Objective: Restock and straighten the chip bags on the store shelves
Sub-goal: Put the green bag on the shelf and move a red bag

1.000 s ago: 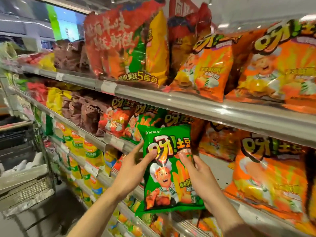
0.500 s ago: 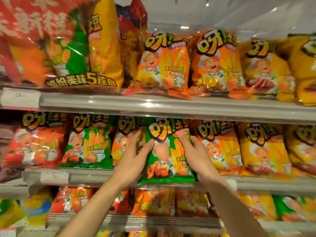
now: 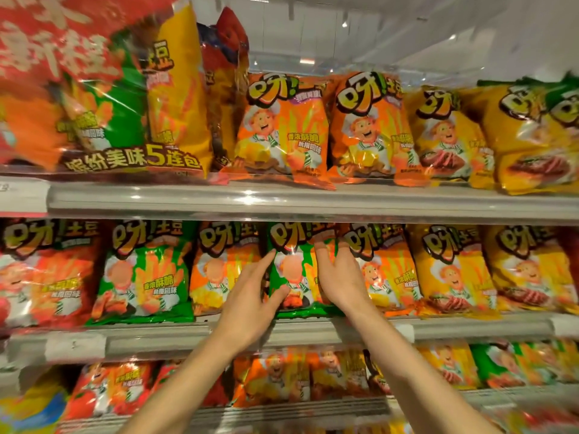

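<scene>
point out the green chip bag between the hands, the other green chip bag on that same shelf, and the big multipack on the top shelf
green chip bag between the hands (image 3: 293, 270), head view, middle of its front panel
second green chip bag (image 3: 144, 270), head view, centre of its front
large red multipack bag (image 3: 103, 98), head view, its clear front

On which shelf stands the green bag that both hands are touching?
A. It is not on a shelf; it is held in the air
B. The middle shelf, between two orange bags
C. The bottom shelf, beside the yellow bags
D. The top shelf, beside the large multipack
B. The green bag stands on the middle shelf, with the left hand and right hand on its sides and an orange bag on each side of it.
</scene>
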The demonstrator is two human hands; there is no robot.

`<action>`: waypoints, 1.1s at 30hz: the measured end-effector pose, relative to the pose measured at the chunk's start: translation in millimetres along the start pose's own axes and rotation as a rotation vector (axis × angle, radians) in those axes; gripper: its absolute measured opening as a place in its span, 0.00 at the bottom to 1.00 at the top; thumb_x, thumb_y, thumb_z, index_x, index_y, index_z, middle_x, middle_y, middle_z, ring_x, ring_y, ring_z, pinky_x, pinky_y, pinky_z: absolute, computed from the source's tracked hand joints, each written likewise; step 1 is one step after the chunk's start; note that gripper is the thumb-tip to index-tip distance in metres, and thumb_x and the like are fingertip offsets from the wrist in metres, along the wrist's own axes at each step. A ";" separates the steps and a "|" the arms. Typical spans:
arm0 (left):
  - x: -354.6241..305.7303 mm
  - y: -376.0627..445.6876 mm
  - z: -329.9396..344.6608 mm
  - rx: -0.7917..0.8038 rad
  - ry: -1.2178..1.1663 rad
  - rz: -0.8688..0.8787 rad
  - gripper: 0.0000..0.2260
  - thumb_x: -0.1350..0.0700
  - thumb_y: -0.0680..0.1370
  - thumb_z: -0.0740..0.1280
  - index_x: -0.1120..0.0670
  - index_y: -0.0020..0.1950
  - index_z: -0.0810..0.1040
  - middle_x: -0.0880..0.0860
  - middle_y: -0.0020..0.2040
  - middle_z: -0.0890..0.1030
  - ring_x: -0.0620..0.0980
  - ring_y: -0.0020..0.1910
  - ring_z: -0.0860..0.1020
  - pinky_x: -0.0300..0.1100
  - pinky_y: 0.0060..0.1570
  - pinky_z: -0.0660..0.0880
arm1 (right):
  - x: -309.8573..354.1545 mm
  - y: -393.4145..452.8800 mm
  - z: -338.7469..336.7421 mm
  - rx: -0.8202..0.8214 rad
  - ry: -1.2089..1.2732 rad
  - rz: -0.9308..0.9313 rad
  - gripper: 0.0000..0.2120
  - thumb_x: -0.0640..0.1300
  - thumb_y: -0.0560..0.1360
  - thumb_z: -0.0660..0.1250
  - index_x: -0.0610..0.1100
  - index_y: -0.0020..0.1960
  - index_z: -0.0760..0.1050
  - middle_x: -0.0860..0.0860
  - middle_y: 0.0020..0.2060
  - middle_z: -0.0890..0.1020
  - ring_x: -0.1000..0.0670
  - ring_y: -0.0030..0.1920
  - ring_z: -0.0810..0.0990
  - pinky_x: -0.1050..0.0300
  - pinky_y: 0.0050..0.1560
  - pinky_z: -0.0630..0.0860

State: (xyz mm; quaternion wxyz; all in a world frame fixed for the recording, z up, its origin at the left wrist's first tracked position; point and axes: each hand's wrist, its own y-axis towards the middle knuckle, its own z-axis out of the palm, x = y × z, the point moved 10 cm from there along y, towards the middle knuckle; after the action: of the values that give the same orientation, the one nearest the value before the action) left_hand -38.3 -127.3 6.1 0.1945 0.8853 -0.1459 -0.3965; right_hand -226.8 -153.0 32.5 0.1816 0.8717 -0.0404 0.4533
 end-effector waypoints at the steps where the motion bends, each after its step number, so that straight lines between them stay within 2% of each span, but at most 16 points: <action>1: -1.2 -0.6 1.9 0.012 0.021 0.012 0.32 0.44 0.79 0.68 0.43 0.80 0.59 0.47 0.74 0.68 0.45 0.70 0.69 0.37 0.65 0.66 | 4.7 -2.9 -3.0 -0.014 -0.065 -0.054 0.27 0.57 0.83 0.56 0.38 0.72 0.64 0.40 0.66 0.75 0.39 0.65 0.75 0.53 0.55 0.69; 5: -4.7 -3.3 5.9 0.033 0.129 0.070 0.31 0.42 0.80 0.66 0.45 0.80 0.58 0.48 0.73 0.67 0.46 0.70 0.69 0.38 0.64 0.69 | 26.7 -20.0 -17.3 -0.117 -0.341 -0.380 0.22 0.50 0.83 0.60 0.36 0.70 0.67 0.40 0.62 0.75 0.41 0.60 0.76 0.52 0.54 0.72; 7: -9.7 -2.7 -1.8 -0.040 0.282 0.149 0.29 0.41 0.81 0.63 0.47 0.80 0.60 0.51 0.74 0.66 0.49 0.71 0.68 0.44 0.65 0.71 | 31.4 -26.6 -22.5 -0.185 -0.472 -0.539 0.20 0.48 0.83 0.60 0.37 0.70 0.69 0.40 0.61 0.75 0.40 0.60 0.75 0.47 0.57 0.75; 9: -21.0 -1.0 -9.8 -0.144 0.443 0.261 0.26 0.42 0.83 0.58 0.51 0.78 0.64 0.56 0.73 0.68 0.55 0.70 0.69 0.51 0.64 0.72 | 28.1 -25.8 -20.3 -0.197 -0.615 -0.627 0.22 0.51 0.84 0.56 0.38 0.71 0.70 0.40 0.63 0.76 0.39 0.64 0.74 0.43 0.64 0.73; 11: -34.5 5.6 -5.7 -0.167 0.562 0.350 0.24 0.44 0.84 0.54 0.52 0.78 0.64 0.58 0.71 0.71 0.58 0.69 0.70 0.53 0.65 0.68 | 20.8 -20.7 -9.4 -0.131 -0.747 -0.645 0.25 0.55 0.84 0.51 0.41 0.73 0.69 0.42 0.67 0.75 0.40 0.68 0.71 0.42 0.72 0.65; 13: -43.6 15.0 7.0 -0.122 0.657 0.404 0.24 0.44 0.85 0.50 0.51 0.79 0.62 0.56 0.73 0.70 0.58 0.72 0.69 0.53 0.70 0.63 | 12.2 -14.3 1.7 -0.058 -0.831 -0.649 0.27 0.59 0.85 0.47 0.44 0.76 0.65 0.45 0.72 0.72 0.43 0.73 0.66 0.41 0.76 0.57; 16: -31.6 29.3 21.4 -0.043 0.738 0.411 0.26 0.41 0.85 0.49 0.49 0.81 0.56 0.53 0.82 0.56 0.54 0.81 0.55 0.55 0.77 0.55 | 1.6 -6.2 8.9 -0.009 -0.882 -0.646 0.31 0.62 0.84 0.43 0.46 0.79 0.61 0.47 0.77 0.66 0.44 0.78 0.58 0.40 0.78 0.48; 18: -18.4 34.0 25.1 -0.019 0.776 0.391 0.28 0.39 0.84 0.48 0.49 0.82 0.53 0.53 0.82 0.53 0.53 0.81 0.52 0.56 0.77 0.53 | -3.4 -4.2 11.8 0.006 -0.898 -0.659 0.33 0.64 0.84 0.41 0.46 0.81 0.57 0.47 0.80 0.59 0.45 0.81 0.50 0.38 0.79 0.44; 24: -13.7 38.4 29.4 -0.001 0.819 0.388 0.30 0.37 0.84 0.47 0.50 0.82 0.52 0.54 0.82 0.54 0.52 0.81 0.51 0.58 0.77 0.51 | -8.8 -1.6 14.2 0.006 -0.909 -0.654 0.33 0.65 0.83 0.40 0.47 0.81 0.52 0.48 0.81 0.52 0.46 0.81 0.45 0.37 0.78 0.44; 33: -8.1 39.4 32.1 0.017 0.821 0.360 0.30 0.35 0.83 0.43 0.48 0.83 0.48 0.52 0.83 0.48 0.51 0.82 0.46 0.59 0.78 0.50 | -14.4 2.1 18.4 0.014 -0.875 -0.636 0.33 0.66 0.83 0.39 0.51 0.82 0.45 0.50 0.82 0.46 0.47 0.81 0.37 0.36 0.78 0.41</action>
State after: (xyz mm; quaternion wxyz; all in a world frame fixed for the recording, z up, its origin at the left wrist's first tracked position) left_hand -71.9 -166.1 9.9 0.2948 0.9313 -0.2118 0.0292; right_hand -221.4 -162.8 11.9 0.2705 0.9495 0.1567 -0.0291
